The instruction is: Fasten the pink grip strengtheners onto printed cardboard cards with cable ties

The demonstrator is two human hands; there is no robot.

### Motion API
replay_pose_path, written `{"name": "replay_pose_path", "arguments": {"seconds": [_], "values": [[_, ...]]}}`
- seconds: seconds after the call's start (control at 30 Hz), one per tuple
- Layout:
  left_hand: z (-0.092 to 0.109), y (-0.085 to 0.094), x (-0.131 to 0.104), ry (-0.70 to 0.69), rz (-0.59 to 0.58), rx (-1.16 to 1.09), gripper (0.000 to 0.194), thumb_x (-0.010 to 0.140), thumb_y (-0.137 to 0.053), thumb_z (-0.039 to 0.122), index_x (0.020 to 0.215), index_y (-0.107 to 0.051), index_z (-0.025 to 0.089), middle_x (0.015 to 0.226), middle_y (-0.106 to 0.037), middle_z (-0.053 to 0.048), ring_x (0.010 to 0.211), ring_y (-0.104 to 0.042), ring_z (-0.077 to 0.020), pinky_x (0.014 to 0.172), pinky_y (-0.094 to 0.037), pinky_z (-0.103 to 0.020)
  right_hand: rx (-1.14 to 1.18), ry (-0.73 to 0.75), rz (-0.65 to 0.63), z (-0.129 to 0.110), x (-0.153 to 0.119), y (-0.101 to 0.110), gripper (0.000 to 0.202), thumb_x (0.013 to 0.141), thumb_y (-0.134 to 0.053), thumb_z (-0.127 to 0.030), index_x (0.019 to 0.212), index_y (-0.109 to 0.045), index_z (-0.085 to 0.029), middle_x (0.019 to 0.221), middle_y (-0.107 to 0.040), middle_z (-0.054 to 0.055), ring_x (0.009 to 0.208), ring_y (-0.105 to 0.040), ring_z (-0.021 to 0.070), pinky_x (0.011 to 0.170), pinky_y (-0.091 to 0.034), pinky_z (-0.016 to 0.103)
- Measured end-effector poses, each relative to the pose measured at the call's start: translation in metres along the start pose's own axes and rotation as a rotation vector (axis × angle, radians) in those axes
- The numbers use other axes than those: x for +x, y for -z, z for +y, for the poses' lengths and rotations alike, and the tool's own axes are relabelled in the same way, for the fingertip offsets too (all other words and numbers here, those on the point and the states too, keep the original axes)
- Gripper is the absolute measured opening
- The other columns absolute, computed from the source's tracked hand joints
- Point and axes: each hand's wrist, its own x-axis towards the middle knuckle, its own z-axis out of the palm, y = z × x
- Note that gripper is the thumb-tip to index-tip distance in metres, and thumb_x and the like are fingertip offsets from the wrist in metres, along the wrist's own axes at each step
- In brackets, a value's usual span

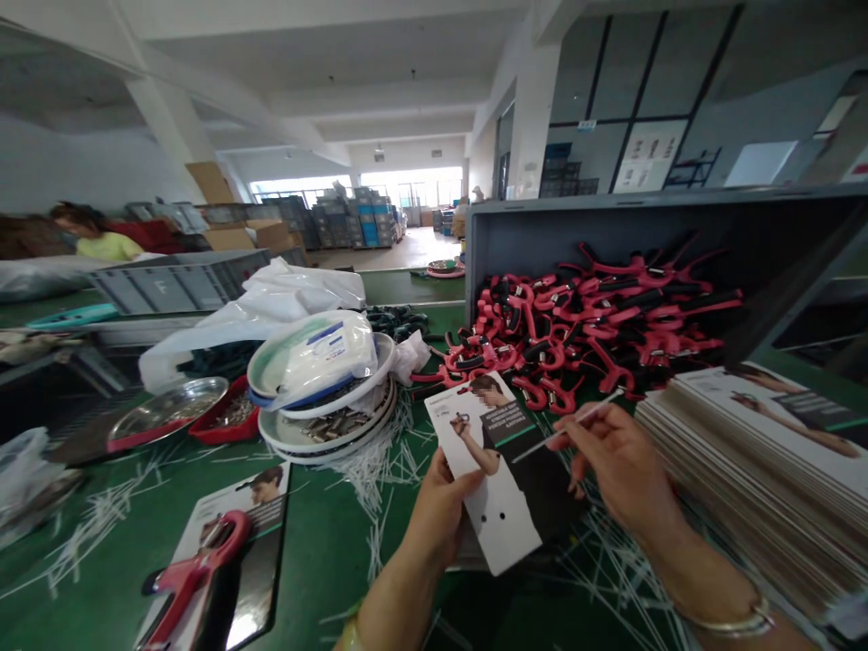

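While the left hand (434, 506) gripped a printed card (498, 515) by its left edge, thumb flat on the front, the right hand (627, 479) pinched a thin white strip (535, 448) between thumb and fingers. The two hands were apart, with the card between them, tilted above the green table (325, 551). The strip slanted across the card's dark half; from where I stood I couldn't tell whether its lower tip touched the surface. Two small dark holes showed in the card's white part.

Just behind the card, a heap of red and black clamps (576, 325) spilled from a grey crate (525, 235) tipped toward the worker. At the right, near the right wrist with its bracelet (736, 624), rose a thick stack of similar cards (766, 452). Over on the left lay another card (261, 565) with a red clamp (183, 574) on top of it; I couldn't make out whether it was fastened. Beyond that stood piled basins (325, 452), one holding metal pieces (339, 428), next to a red tray (234, 413) and a shiny metal dish (169, 407). Loose white strips (380, 466) littered the table, and farther back, at the left, sat a person in yellow (108, 246).
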Motion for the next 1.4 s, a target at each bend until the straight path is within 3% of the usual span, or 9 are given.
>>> {"name": "replay_pose_path", "arguments": {"seconds": [0.17, 0.43, 0.6, 0.73, 0.87, 1.07, 1.17, 1.27, 1.4], "values": [[-0.004, 0.001, 0.001, -0.093, 0.011, -0.019, 0.068, 0.056, -0.075, 0.018, 0.117, -0.046, 0.021, 0.091, -0.070, -0.003, 0.080, -0.066, -0.0192, 0.076, -0.049, -0.033, -0.135, 0.144, 0.079, 0.000, -0.015, -0.025, 0.029, 0.076, -0.062, -0.045, 0.081, -0.048, -0.020, 0.079, -0.068, 0.006, 0.054, -0.063, 0.0131, 0.040, -0.049, 0.020], [0.000, -0.006, -0.005, -0.258, 0.012, 0.041, 0.082, 0.065, -0.070, 0.021, 0.133, -0.025, 0.027, 0.128, -0.052, -0.010, 0.112, -0.055, -0.0226, 0.092, -0.045, -0.036, -0.150, 0.123, 0.069, 0.009, -0.017, -0.037, 0.026, 0.079, -0.060, -0.042, 0.082, -0.051, -0.018, 0.076, -0.069, 0.006, 0.064, -0.068, 0.0184, 0.044, -0.055, 0.024], [-0.004, -0.017, -0.013, -0.288, 0.023, 0.037, 0.068, 0.070, -0.069, 0.031, 0.126, -0.032, 0.027, 0.114, -0.059, -0.005, 0.103, -0.058, -0.0201, 0.089, -0.046, -0.034, 0.086, -0.010, 0.109, 0.015, -0.023, -0.054, 0.030, 0.073, -0.066, -0.042, 0.078, -0.048, -0.019, 0.081, -0.068, 0.005, 0.069, -0.068, 0.0200, 0.041, -0.053, 0.023], [-0.005, -0.024, -0.020, -0.220, 0.048, -0.096, 0.058, 0.072, -0.068, 0.036, 0.120, -0.037, 0.029, 0.100, -0.062, -0.002, 0.090, -0.062, -0.0184, 0.081, -0.048, -0.033, 0.336, -0.167, 0.171, 0.026, -0.027, -0.067, 0.034, 0.064, -0.073, -0.038, 0.077, -0.049, -0.018, 0.073, -0.067, 0.002, 0.072, -0.068, 0.0211, 0.037, -0.048, 0.020], [-0.004, -0.026, -0.023, -0.116, 0.034, -0.139, 0.060, 0.071, -0.070, 0.035, 0.122, -0.038, 0.028, 0.102, -0.063, -0.004, 0.081, -0.063, -0.0169, 0.069, -0.049, -0.029, 0.381, -0.281, 0.190, 0.029, -0.031, -0.071, 0.034, 0.058, -0.076, -0.036, 0.073, -0.052, -0.016, 0.067, -0.067, 0.002, 0.064, -0.064, 0.0170, 0.036, -0.041, 0.017], [-0.010, -0.022, -0.014, -0.198, 0.122, 0.056, 0.064, 0.063, -0.077, 0.032, 0.119, -0.049, 0.020, 0.095, -0.067, -0.006, 0.075, -0.063, -0.0163, 0.067, -0.047, -0.026, 0.258, -0.338, -0.020, 0.027, -0.026, -0.068, 0.029, 0.061, -0.071, -0.032, 0.056, -0.048, -0.016, 0.042, -0.048, -0.009, 0.033, -0.034, 0.0018, 0.033, -0.020, 0.014], [-0.013, -0.017, -0.010, -0.202, 0.135, 0.189, 0.044, 0.063, -0.075, 0.035, 0.100, -0.062, 0.014, 0.081, -0.068, -0.005, 0.067, -0.061, -0.0159, 0.063, -0.046, -0.025, 0.251, -0.387, -0.097, 0.025, -0.025, -0.069, 0.029, 0.062, -0.068, -0.036, 0.058, -0.046, -0.017, 0.047, -0.051, -0.008, 0.031, -0.033, 0.0017, 0.033, -0.017, 0.015], [-0.010, -0.011, -0.007, -0.196, 0.126, 0.236, 0.031, 0.064, -0.074, 0.035, 0.084, -0.066, 0.013, 0.070, -0.066, -0.004, 0.061, -0.059, -0.0149, 0.057, -0.044, -0.024, 0.213, -0.412, -0.210, 0.022, -0.026, -0.068, 0.032, 0.065, -0.066, -0.042, 0.059, -0.045, -0.018, 0.041, -0.042, -0.010, 0.032, -0.032, 0.0033, 0.033, -0.019, 0.016], [0.006, -0.004, -0.005, -0.127, 0.096, 0.131, 0.037, 0.061, -0.077, 0.031, 0.091, -0.066, 0.013, 0.072, -0.068, -0.005, 0.060, -0.060, -0.0159, 0.057, -0.045, -0.026, 0.034, -0.344, -0.399, 0.018, -0.018, -0.046, 0.030, 0.060, -0.072, -0.041, 0.063, -0.054, -0.016, 0.044, -0.047, -0.008, 0.035, -0.035, 0.0034, 0.035, -0.023, 0.016]]}}
